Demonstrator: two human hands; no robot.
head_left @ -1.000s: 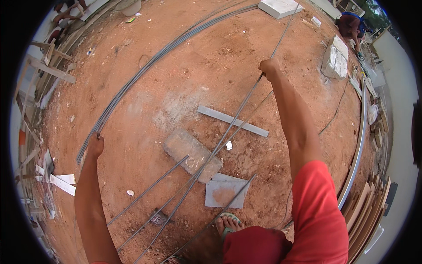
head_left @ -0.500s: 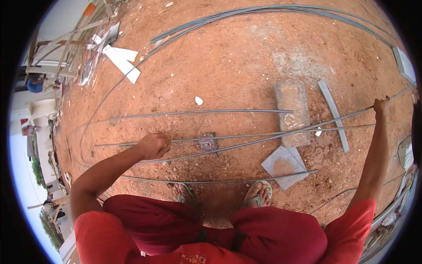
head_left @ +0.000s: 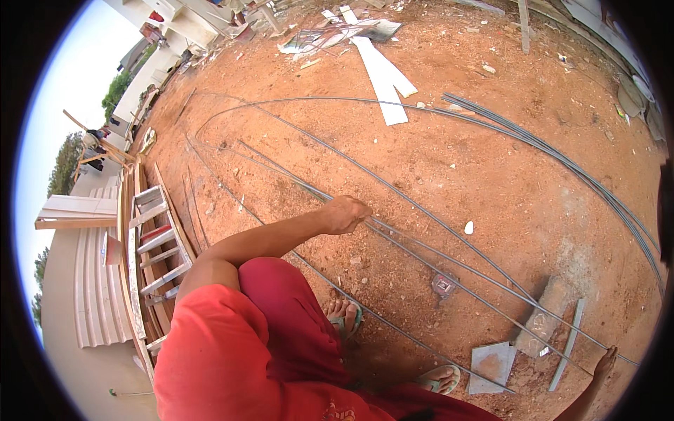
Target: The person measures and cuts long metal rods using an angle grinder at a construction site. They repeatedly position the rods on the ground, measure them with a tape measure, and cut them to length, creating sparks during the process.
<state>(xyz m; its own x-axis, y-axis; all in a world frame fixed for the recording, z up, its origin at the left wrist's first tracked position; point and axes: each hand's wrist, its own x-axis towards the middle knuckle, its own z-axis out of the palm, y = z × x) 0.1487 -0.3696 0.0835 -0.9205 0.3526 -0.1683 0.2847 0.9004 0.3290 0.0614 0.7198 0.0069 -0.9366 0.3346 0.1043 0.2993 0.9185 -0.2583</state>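
My left hand is closed round thin grey steel rod, which comes out on both sides of the fist; how many lengths it grips is hidden. From there two lengths of steel rod run to the lower right. Down there my right hand is closed on the rod close to the picture's rim, its fingers only partly in sight. Another rod lies beyond, crossing the ground at a slant. A further rod passes in front of my sandalled feet.
A bundle of rods curves along the far right. White boards lie on the red earth. Near the right hand are a concrete block, a flat tile and a narrow strip. A ladder stands at left beside planks.
My view has swung to the left, bringing in the ladder and planks. The left hand now meets the rods. The right hand keeps its grip and appears lower in the picture.
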